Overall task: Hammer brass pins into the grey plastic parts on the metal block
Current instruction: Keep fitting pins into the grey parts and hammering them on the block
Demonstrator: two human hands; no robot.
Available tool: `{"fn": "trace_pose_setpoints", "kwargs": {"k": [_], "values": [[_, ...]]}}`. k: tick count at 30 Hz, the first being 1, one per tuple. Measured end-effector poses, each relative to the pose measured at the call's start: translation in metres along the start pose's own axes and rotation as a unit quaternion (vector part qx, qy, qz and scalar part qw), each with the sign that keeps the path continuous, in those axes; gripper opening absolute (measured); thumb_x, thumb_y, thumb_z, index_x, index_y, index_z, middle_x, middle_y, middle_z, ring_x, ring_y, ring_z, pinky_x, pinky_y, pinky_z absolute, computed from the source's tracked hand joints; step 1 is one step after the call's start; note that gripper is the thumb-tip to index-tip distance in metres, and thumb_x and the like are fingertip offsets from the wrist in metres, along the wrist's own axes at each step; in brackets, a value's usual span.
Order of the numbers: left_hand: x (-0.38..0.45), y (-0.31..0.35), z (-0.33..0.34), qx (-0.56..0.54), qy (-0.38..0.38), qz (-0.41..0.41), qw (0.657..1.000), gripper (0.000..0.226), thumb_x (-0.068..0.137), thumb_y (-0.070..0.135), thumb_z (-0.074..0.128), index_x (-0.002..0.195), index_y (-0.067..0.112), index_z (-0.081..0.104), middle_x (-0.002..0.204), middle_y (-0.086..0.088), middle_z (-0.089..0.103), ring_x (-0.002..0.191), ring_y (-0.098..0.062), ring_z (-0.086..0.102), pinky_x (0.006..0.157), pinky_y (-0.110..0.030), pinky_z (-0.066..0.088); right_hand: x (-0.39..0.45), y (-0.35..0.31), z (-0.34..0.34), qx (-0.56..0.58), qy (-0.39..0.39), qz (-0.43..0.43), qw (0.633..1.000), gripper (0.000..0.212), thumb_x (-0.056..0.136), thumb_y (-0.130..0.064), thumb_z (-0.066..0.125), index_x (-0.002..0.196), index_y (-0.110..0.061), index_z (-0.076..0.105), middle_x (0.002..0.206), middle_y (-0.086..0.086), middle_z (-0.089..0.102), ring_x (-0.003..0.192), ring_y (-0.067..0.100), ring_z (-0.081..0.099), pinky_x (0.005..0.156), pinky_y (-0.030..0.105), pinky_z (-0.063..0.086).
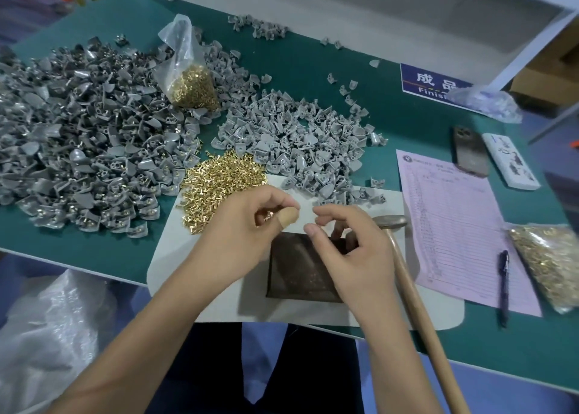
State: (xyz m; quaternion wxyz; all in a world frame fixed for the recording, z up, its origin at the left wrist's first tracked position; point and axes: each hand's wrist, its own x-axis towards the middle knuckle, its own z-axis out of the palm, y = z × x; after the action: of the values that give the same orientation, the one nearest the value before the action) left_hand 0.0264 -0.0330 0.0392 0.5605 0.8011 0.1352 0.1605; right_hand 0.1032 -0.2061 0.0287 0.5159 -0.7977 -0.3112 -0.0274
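Fingers [326,217] curled above metal block [297,272]

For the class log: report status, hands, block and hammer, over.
Left hand pinches brass pins. Right hand curled over metal block, contents unclear. Hammer lies untouched beside block, over.

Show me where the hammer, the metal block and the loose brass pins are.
hammer [389,221]: head view, on its metal head.
metal block [294,272]: head view, bare top face.
loose brass pins [219,181]: head view, middle of the pile.
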Motion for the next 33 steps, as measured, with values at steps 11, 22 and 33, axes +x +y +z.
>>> {"fn": "trace_pose_setpoints", "kwargs": {"k": [11, 22, 33], "values": [[0.034, 0.010, 0.008, -0.002, -0.128, 0.002, 0.992, 0.013, 0.091, 0.033, 0.072, 0.102, 0.034, 0.064, 0.095, 0.019, 0.074, 0.095, 0.005, 0.068, 0.076, -0.012, 0.051, 0.004, 0.004, -0.003, 0.038, 0.039, 0.075, 0.996, 0.008, 0.093, -0.017, 0.073, 0.094, -0.025, 0.072, 0.089, -0.011, 0.072, 0.089, 0.011, 0.068, 0.075, 0.016, 0.048], [0.071, 0.015, 0.060, 0.471, -0.085, -0.029, 0.878, 0.048, 0.076, 0.079, 0.058, 0.078, 0.031, 0.062, 0.077, 0.012, 0.065, 0.076, -0.016, 0.062, 0.062, -0.029, 0.038, 0.005, 0.017, -0.005, 0.251, 0.196, 0.206, 0.925, 0.013, 0.089, -0.011, 0.072, 0.091, -0.024, 0.068, 0.079, 0.002, 0.067, 0.061, 0.017, 0.061, 0.064, 0.027, 0.050], [0.055, 0.022, 0.045, 0.402, -0.105, -0.037, 0.909, 0.013, 0.089, 0.039, 0.069, 0.090, 0.031, 0.059, 0.097, 0.007, 0.068, 0.086, -0.018, 0.061, 0.070, -0.032, 0.045, 0.007, 0.006, -0.009, 0.260, 0.178, 0.192, 0.929, 0.029, 0.099, -0.007, 0.061, 0.098, -0.030, 0.078, 0.086, -0.001, 0.077, 0.073, 0.009, 0.068, 0.062, 0.021, 0.054]]}}
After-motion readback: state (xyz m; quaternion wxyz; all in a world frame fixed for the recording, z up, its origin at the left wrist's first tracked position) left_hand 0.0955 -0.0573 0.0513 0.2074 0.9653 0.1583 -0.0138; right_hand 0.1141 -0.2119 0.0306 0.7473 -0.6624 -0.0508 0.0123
